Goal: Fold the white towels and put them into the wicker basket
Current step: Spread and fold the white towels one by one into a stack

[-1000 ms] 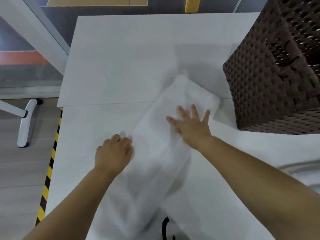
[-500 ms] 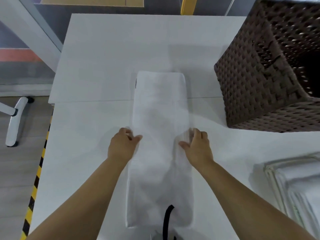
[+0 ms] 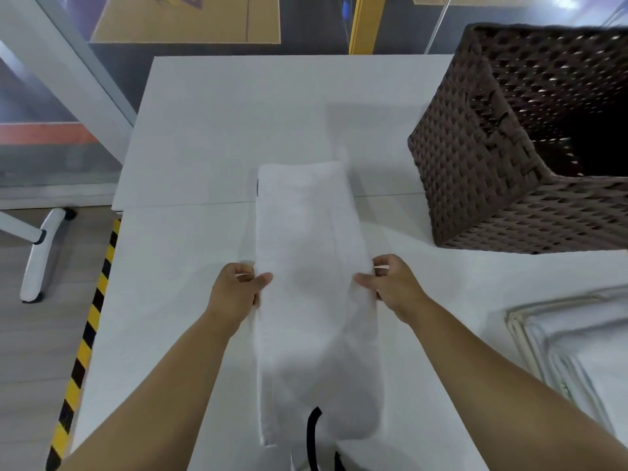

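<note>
White towel (image 3: 306, 266), folded into a long narrow strip, lies flat on the table (image 3: 210, 130), running away from the person. Left hand (image 3: 234, 290) pinches its left edge at mid-length, fingers curled round the cloth; right hand (image 3: 390, 283) grips the right edge likewise. Wicker basket (image 3: 475, 158) stands on the table, far right, apart from the towel. Stacked folded towels (image 3: 577, 345) lie near right
</note>
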Available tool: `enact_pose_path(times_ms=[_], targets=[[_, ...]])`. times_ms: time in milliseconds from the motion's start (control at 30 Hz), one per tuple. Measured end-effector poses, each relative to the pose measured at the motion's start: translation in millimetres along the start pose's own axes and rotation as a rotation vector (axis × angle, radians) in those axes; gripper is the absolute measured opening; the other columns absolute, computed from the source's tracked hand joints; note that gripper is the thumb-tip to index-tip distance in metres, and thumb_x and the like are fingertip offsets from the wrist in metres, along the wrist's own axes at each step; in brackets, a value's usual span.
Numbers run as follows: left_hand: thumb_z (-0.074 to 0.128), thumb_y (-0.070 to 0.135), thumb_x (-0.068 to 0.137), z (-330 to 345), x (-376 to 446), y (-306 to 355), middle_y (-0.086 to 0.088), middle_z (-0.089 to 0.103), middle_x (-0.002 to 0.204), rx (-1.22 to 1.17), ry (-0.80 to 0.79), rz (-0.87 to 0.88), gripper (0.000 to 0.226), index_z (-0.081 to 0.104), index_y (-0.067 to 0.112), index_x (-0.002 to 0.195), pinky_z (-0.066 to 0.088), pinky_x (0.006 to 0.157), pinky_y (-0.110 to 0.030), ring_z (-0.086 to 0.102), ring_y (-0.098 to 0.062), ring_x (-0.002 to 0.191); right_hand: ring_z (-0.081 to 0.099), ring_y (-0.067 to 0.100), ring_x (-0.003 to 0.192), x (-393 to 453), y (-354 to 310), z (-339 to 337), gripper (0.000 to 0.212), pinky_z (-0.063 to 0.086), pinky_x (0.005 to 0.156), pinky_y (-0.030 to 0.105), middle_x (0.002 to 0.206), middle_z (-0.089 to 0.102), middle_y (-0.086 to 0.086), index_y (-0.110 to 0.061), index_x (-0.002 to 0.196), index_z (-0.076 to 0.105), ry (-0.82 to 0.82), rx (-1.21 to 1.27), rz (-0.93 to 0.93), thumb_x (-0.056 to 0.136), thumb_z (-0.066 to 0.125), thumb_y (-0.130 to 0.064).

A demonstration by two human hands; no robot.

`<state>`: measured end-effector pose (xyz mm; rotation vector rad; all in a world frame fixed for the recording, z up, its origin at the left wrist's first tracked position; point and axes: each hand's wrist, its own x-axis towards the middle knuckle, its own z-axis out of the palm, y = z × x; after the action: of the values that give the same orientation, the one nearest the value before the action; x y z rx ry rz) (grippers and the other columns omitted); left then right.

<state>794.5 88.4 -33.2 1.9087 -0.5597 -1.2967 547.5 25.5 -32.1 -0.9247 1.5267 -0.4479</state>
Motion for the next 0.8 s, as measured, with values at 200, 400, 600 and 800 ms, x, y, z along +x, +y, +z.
enact_pose_path(times_ms=[200, 400, 600, 800], targets=[[0.068, 0.011, 0.084, -18.3, -42.7, 14.0, -0.006, 0.055, 0.075, 0.047, -0.083, 0.249, 0.032, 0.059, 0.031, 0.108, 0.045, 0.067, -0.025, 0.055, -0.013, 0.062, 0.067, 0.023, 0.090, -45.8, -12.6, -4.1, 0.060, 0.055, 0.074, 0.030, 0.100, 0.069, 0.011, -0.024, 0.124, 0.049, -0.050, 0.058, -0.208, 0.076, 0.074, 0.003], [0.084, 0.005, 0.063, -36.4, -97.6, 30.7, 0.011, 0.058, 0.090, 0.333, -0.072, 0.430, 0.074, 0.053, 0.029, 0.126, 0.043, 0.067, -0.012, 0.056, -0.004, 0.077, 0.042, 0.018, 0.129, -102.3, -28.4, 4.9, 0.091, 0.037, 0.107, 0.030, 0.142, 0.044, -0.002, -0.022, 0.144, 0.037, 0.007, -0.546, -0.450, 0.066, 0.082, -0.008], [0.079, 0.008, 0.068, -53.0, -145.7, 36.8, -0.001, 0.060, 0.091, 0.558, 0.085, 0.707, 0.047, 0.064, 0.021, 0.111, 0.038, 0.069, -0.023, 0.057, -0.022, 0.085, 0.056, 0.022, 0.097, -152.5, -35.5, 8.1, 0.042, 0.042, 0.069, 0.029, 0.100, 0.061, 0.000, -0.035, 0.107, 0.057, 0.261, -0.821, -0.578, 0.070, 0.076, -0.029], [0.075, 0.026, 0.076, -68.2, -172.5, 23.0, 0.004, 0.039, 0.104, 0.577, 0.054, 0.776, 0.026, 0.062, 0.034, 0.097, 0.038, 0.079, -0.020, 0.042, -0.016, 0.101, 0.039, 0.011, 0.100, -203.0, -22.8, -3.0, 0.031, 0.037, 0.085, 0.028, 0.110, 0.046, -0.010, -0.022, 0.092, 0.062, 0.331, -0.757, -0.773, 0.068, 0.078, -0.033]])
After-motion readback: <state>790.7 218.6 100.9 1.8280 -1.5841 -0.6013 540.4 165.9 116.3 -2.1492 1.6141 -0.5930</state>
